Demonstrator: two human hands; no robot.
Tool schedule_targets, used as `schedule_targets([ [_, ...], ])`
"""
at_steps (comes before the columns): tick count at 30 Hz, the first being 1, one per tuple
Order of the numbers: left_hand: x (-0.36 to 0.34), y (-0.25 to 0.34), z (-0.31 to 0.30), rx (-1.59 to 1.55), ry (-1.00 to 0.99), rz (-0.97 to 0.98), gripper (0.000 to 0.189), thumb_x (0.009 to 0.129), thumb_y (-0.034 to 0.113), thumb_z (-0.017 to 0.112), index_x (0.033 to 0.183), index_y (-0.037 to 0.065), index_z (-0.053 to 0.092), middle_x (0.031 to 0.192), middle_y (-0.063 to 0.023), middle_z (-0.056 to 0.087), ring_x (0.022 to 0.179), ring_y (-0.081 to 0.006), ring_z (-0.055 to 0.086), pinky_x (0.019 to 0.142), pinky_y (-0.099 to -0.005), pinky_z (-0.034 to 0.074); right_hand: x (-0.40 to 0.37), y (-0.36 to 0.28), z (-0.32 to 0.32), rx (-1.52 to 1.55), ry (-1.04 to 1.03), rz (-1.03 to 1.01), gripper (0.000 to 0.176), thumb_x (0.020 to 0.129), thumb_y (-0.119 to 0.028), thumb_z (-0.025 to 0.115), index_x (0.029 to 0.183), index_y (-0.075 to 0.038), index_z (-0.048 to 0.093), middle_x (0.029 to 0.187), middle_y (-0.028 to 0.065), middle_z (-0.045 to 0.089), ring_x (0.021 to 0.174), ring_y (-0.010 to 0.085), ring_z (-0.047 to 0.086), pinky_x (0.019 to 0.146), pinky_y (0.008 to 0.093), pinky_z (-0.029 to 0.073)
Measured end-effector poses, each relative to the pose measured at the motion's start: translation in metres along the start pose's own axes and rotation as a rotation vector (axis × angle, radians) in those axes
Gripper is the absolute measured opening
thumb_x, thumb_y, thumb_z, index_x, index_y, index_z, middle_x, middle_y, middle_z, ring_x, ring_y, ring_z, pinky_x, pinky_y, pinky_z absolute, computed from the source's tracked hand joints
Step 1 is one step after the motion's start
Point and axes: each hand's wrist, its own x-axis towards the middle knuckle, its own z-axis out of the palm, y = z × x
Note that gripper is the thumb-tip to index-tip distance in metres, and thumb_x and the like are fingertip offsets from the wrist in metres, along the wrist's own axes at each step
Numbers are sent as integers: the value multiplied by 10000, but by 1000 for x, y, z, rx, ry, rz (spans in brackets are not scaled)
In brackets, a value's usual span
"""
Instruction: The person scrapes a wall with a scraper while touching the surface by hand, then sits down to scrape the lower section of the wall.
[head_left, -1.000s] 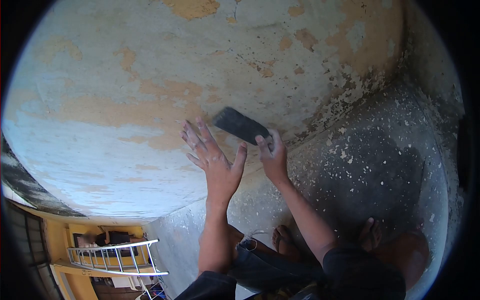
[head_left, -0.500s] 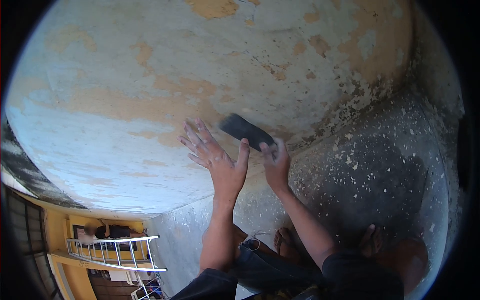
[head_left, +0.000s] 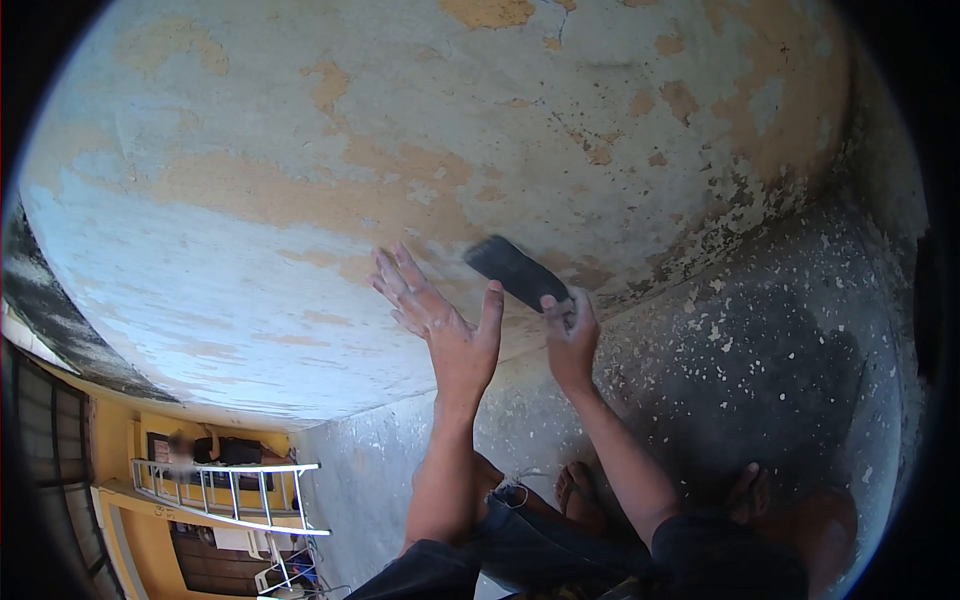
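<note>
A flat, dark grey strip that looks like sandpaper (head_left: 520, 272) hangs over the lower wall, its far end slightly blurred. My right hand (head_left: 573, 335) pinches its near end between thumb and fingers. Left of the strip, my left hand (head_left: 445, 325) is raised in front of the wall with fingers spread and nothing in them. White dust coats the fingers of both hands. Behind them the wall (head_left: 300, 150) shows patchy pale paint with bare tan areas.
Paint flakes dot the grey concrete floor (head_left: 690, 390), where my sandalled feet (head_left: 578, 492) stand. Darker peeling paint runs along the wall's base at right. At lower left are a metal ladder (head_left: 230, 495), a person in dark clothes (head_left: 240, 450) and a white chair (head_left: 272, 575).
My right hand and the strip sit slightly further right in view, as does the wall. My left hand has turned a little, fingers still spread.
</note>
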Motion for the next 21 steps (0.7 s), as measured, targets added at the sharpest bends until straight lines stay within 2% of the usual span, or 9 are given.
schedule_targets([
  [2, -2, 6, -4, 33, -8, -9, 1063, 855, 321, 736, 1578, 33, 11, 1630, -272, -24, 1484, -509, -58, 1180, -589, 20, -6, 16, -5, 32, 36, 60, 323, 959, -267, 680, 1084, 19, 594, 754, 30, 619, 652, 78, 499, 581, 259, 426],
  [7, -5, 4, -3, 15, -25, 51, 1050, 859, 344, 735, 1582, 46, 35, 1630, -274, -27, 1484, -511, -47, 1179, -593, 28, 9, -13, 18, 106, -24, -49, 373, 948, -325, 690, 1102, 3, 601, 754, 21, 598, 660, 90, 500, 597, 278, 435],
  [9, -5, 7, -3, 43, -34, 3, 1037, 863, 352, 732, 1591, 86, 43, 1628, -278, -29, 1483, -514, -48, 1180, -592, 35, 9, -11, 15, 106, -30, 0, 378, 948, -332, 689, 1106, 0, 599, 757, 25, 596, 666, 98, 503, 607, 285, 438],
  [10, -4, 7, -2, 40, -33, 4, 1004, 870, 365, 719, 1601, 148, 66, 1629, -274, -40, 1484, -512, -53, 1178, -597, 39, 12, -10, 13, 132, -53, 26, 384, 948, -339, 687, 1110, -3, 597, 759, 29, 594, 672, 106, 505, 616, 292, 441],
  [11, -3, 6, 0, 33, -31, 14, 1004, 870, 365, 719, 1601, 148, 66, 1629, -274, -40, 1484, -512, -53, 1178, -597, 39, 12, 8, 8, 133, -45, 16, 384, 948, -339, 687, 1110, -3, 597, 759, 29, 594, 672, 106, 505, 616, 292, 441],
  [13, -3, 4, 2, 97, -83, 18, 997, 866, 401, 702, 1607, 211, 64, 1634, -241, -95, 1476, -513, -123, 1107, -729, 37, 3, 74, -12, 2, 97, 24, 372, 959, -330, 671, 1122, -5, 592, 776, 42, 600, 684, 120, 517, 631, 300, 448],
  [15, -6, 8, 2, 105, -101, 22, 989, 864, 395, 704, 1606, 221, 74, 1634, -239, -97, 1477, -513, -123, 1107, -731, 34, -6, 109, -40, -27, 104, 84, 372, 968, -333, 657, 1136, -8, 588, 785, 49, 602, 692, 130, 530, 642, 308, 455],
  [18, -4, 12, -1, 105, -110, 38, 981, 862, 386, 706, 1606, 230, 85, 1635, -236, -100, 1476, -513, -124, 1104, -735, 29, 0, 103, -55, -77, 94, 32, 382, 971, -335, 652, 1160, -9, 588, 789, 43, 600, 693, 131, 538, 642, 310, 459],
  [21, -7, 14, 1, 79, -104, 49, 976, 862, 382, 705, 1605, 232, 92, 1635, -232, -103, 1476, -512, -125, 1101, -739, 26, 17, 52, -35, 14, 1, 40, 374, 973, -323, 652, 1156, -4, 582, 760, 40, 578, 682, 126, 521, 638, 305, 451],
])
